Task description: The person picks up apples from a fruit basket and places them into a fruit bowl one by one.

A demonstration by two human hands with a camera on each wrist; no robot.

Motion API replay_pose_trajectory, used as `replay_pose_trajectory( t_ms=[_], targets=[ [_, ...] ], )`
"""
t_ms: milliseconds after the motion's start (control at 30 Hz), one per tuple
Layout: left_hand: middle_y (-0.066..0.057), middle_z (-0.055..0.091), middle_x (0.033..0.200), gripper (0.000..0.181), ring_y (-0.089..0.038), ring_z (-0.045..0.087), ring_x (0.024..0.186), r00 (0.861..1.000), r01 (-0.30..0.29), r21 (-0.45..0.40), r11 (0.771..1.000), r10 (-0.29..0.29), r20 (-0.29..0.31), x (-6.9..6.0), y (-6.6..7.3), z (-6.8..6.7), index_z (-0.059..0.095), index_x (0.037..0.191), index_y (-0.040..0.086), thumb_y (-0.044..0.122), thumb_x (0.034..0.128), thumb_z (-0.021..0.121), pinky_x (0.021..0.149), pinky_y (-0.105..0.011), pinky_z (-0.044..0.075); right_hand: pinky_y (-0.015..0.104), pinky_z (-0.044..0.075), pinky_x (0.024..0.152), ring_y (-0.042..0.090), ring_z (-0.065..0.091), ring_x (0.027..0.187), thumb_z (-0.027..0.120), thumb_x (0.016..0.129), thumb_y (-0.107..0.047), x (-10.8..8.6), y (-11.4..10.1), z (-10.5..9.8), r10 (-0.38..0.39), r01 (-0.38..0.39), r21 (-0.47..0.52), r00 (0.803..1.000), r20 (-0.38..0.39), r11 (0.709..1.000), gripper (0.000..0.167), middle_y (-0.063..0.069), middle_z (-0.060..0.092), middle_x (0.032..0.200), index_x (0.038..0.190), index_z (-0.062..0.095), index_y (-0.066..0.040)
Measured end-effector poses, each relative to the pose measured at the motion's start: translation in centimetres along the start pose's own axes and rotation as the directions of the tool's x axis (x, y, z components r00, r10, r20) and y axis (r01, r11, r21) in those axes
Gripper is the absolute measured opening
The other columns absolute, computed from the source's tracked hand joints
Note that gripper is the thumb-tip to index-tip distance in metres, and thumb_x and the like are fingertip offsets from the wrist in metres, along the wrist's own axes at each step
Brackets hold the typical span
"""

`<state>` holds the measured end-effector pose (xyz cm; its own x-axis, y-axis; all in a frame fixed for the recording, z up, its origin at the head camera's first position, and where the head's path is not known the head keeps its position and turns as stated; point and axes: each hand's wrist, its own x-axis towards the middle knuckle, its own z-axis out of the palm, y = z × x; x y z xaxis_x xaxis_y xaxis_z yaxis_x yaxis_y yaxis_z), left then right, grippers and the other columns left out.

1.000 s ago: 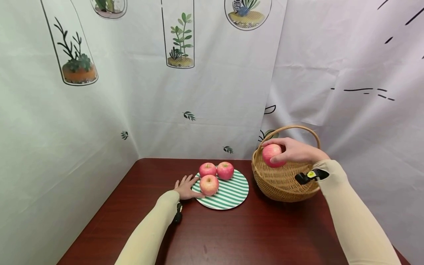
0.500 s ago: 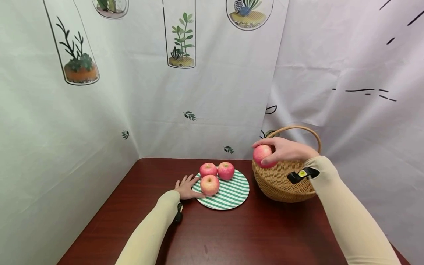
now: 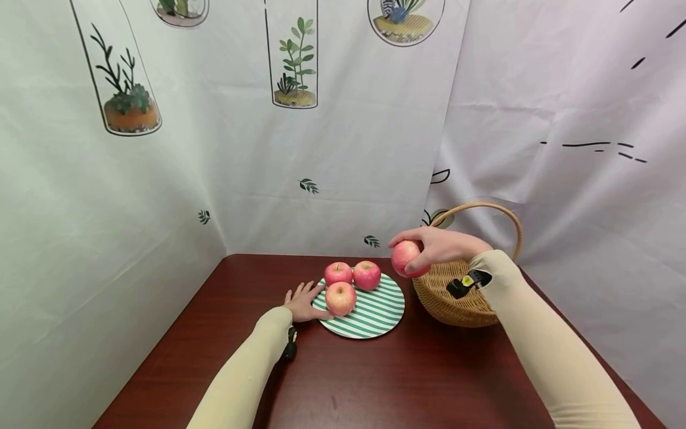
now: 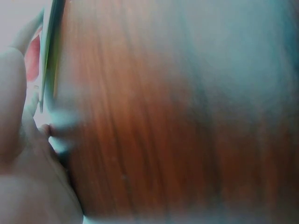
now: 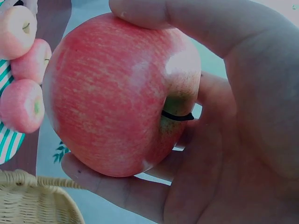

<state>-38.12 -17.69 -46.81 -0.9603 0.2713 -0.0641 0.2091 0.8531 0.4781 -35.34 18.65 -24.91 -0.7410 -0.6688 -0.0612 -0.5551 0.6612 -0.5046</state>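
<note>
In the head view my right hand (image 3: pixel 442 245) grips a red apple (image 3: pixel 405 258) in the air, between the basket and the plate. The right wrist view shows thumb and fingers curled round this apple (image 5: pixel 121 98), its stem towards the palm. A round plate (image 3: pixel 375 316) with green and white stripes lies on the table, bearing three apples: one at back left (image 3: pixel 338 273), one at back right (image 3: pixel 367 275) and one in front (image 3: pixel 340 298). My left hand (image 3: pixel 302 304) rests at the plate's left edge, fingers spread and thumb along the rim.
A wicker basket (image 3: pixel 455 307) with a tall arched handle (image 3: pixel 517 229) stands right of the plate, partly behind my right arm. The dark red wooden table (image 3: pixel 343 381) reaches back to a white printed curtain (image 3: pixel 370 149). The left wrist view is mostly blurred tabletop (image 4: pixel 140 140).
My right hand has carried the apple leftward from above the basket towards the plate, and slightly lower. The left hand, plate and its apples have stayed in place.
</note>
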Motion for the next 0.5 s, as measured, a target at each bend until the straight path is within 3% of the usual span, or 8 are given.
replay_pose_trajectory(
  t_ms=[500],
  targets=[
    [-0.016, 0.02, 0.167, 0.103, -0.042, 0.009, 0.155, 1.0, -0.008, 0.001, 1.0, 0.008, 0.002, 0.3, -0.5, 0.4, 0.035, 0.158, 0.023, 0.067, 0.0741, 0.075, 0.119, -0.067, 0.004, 0.033, 0.054, 0.084, 0.019, 0.062, 0.1, 0.08, 0.076, -0.021, 2.7, -0.1, 2.6, -0.003, 0.004, -0.016, 0.997, 0.083, 1.0, 0.06, 0.003, 0.064, 0.12, 0.134, 0.062, -0.028]
  ],
)
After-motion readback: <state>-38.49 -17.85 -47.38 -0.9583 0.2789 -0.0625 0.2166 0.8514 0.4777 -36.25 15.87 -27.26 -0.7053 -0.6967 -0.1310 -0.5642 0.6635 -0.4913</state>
